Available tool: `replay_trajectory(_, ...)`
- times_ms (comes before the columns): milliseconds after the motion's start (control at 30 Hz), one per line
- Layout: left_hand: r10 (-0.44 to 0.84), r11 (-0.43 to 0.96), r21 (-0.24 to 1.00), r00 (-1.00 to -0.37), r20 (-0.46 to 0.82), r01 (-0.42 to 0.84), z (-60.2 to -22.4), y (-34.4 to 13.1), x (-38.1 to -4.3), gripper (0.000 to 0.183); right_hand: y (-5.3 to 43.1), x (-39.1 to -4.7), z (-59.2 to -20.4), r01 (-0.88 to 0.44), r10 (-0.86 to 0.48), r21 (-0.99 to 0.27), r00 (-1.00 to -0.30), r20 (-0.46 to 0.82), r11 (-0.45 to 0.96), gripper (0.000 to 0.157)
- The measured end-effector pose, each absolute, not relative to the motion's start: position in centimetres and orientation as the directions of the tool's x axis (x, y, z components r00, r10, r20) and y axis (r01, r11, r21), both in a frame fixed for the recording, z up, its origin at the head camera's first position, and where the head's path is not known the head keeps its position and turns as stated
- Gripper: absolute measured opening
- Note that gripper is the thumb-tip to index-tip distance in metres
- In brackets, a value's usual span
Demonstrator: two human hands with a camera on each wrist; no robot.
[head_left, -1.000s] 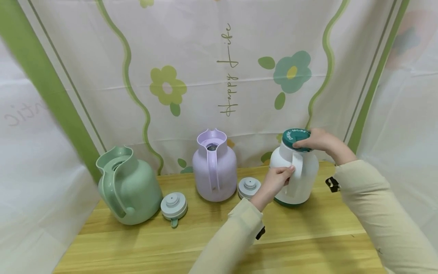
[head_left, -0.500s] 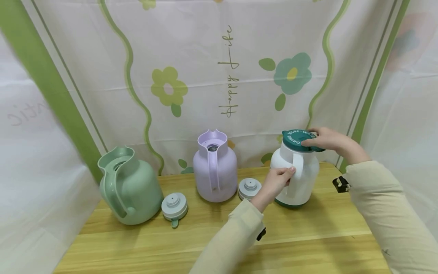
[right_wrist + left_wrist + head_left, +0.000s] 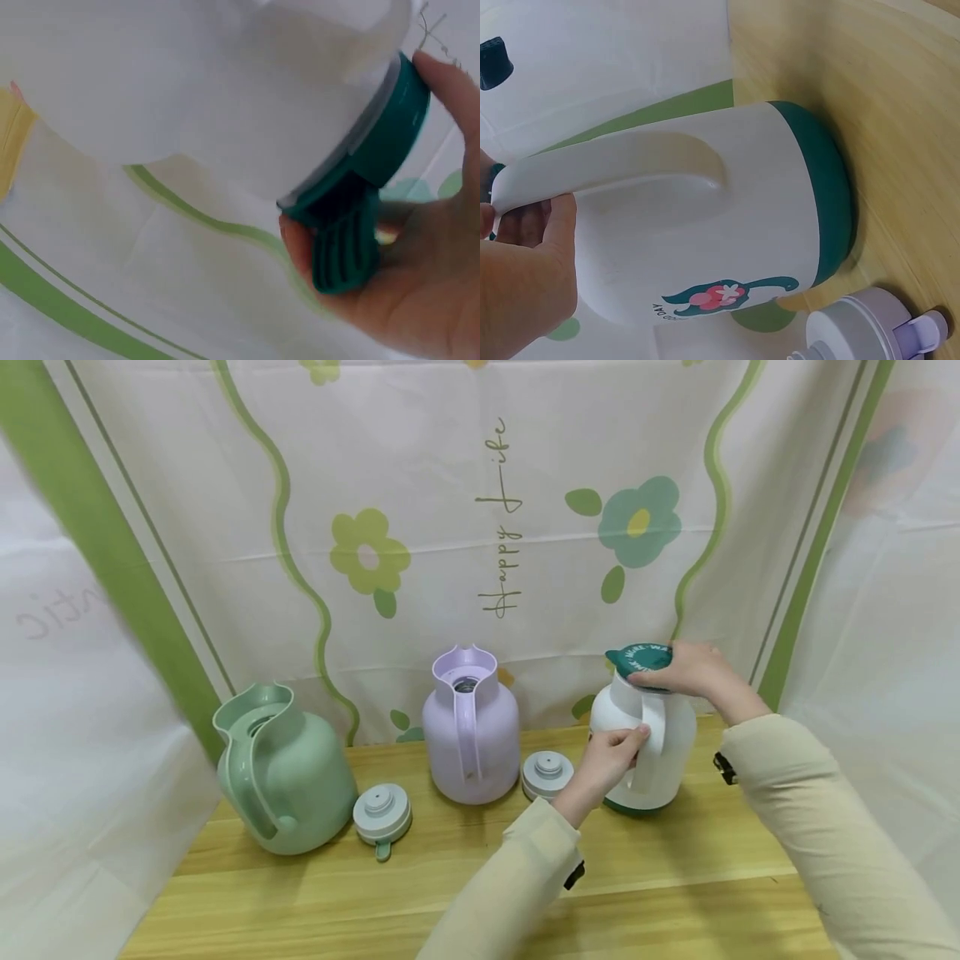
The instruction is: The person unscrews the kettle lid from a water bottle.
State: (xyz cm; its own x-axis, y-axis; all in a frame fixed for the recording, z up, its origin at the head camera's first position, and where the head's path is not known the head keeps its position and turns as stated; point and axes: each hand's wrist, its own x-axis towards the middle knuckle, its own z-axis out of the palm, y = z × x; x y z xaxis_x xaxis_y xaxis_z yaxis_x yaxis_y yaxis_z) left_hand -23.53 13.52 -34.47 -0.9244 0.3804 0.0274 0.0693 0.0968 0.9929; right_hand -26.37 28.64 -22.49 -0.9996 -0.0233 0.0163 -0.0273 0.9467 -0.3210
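A white thermos jug [image 3: 673,768] with a dark green base stands upright at the right of the table. My left hand [image 3: 598,767] pinches its white handle [image 3: 622,159] between thumb and fingers. Over the jug's mouth, my right hand [image 3: 697,670] grips the green lid [image 3: 643,657], which bears white lettering. In the right wrist view, thumb and fingers span the lid's edge, around its ribbed green tab [image 3: 346,251]. The jug's printed flower [image 3: 718,297] faces the left wrist camera.
A lidless lilac jug [image 3: 471,743] stands mid-table, with a grey stopper lid [image 3: 546,772] between it and the white jug. At the left are a lidless green jug [image 3: 311,777] and another grey lid [image 3: 381,814]. A patterned curtain [image 3: 435,468] hangs behind the wooden table [image 3: 360,902].
The green lid has turned on the jug, and its pointed tip now sticks out to the left. My right hand swung right, then back left. My left hand stayed on the handle.
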Motion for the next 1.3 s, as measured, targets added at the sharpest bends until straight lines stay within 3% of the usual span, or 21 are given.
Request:
replay_trajectory(200,0.371,0.139,0.984,-0.927,0.051,0.109,-34.3,13.6,-23.6,0.050,29.5,-26.7,-21.9,-0.142,-0.151,-0.345,-0.989,0.002,0.928,0.082)
replay_trajectory(433,0.361,0.148,0.985,-0.932,0.029,0.088,-34.3,13.5,-23.7,0.042,27.8,-26.7,-22.7,-0.081,-0.063,-0.260,-0.995,0.078,0.962,0.088)
replay_trajectory(733,0.370,0.143,0.986,-0.929,0.024,0.082,-34.4,13.5,-23.8,0.044,27.7,-26.9,-23.2,-0.007,0.004,-0.260,-0.999,0.041,0.966,0.089)
replay_trajectory(1067,0.410,0.129,0.985,-0.910,0.054,0.116,-34.5,13.6,-23.6,0.051,28.7,-27.7,-23.1,-0.032,-0.029,-0.310,-0.999,0.014,0.950,0.092)
replay_trajectory(1300,0.424,0.177,0.960,-0.897,0.127,0.219,-34.5,13.8,-23.6,0.049,28.9,-28.0,-23.1,-0.050,-0.054,-0.335,-0.999,-0.002,0.941,0.093)
